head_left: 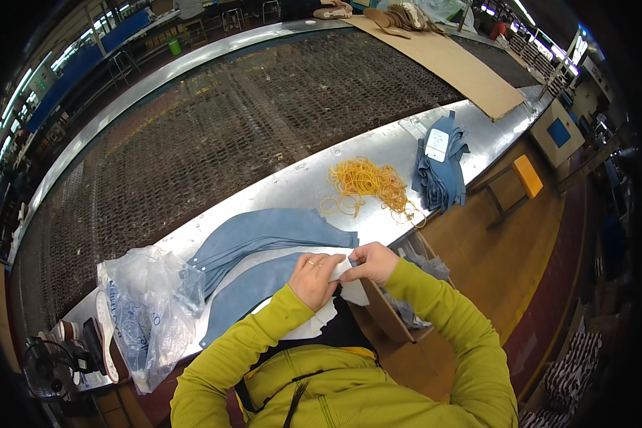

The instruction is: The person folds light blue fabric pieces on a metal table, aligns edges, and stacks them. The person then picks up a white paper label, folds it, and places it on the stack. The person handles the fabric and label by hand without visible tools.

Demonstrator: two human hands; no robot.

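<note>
In front of my body, at the near edge of the metal table, both hands are closed on a thin white piece of sheet material (354, 291). My left hand (314, 280) has its fingers folded over the piece's upper part. Right beside it, my right hand (372, 262) pinches the same piece between thumb and fingers. Whether it is paper or cloth I cannot tell. Under and beyond my left hand lie curved blue flat pieces: a layered stack (278, 230) and a nearer blue piece (244, 291). More white material (314, 326) shows below my left wrist.
A pile of yellow rubber bands (367, 182) lies beyond my hands, with a tagged bundle of blue pieces (442, 175) to its right. A clear plastic bag (153, 310) is at left. Beyond runs a dark mesh conveyor (228, 107). An open cardboard box (392, 317) stands below my right forearm.
</note>
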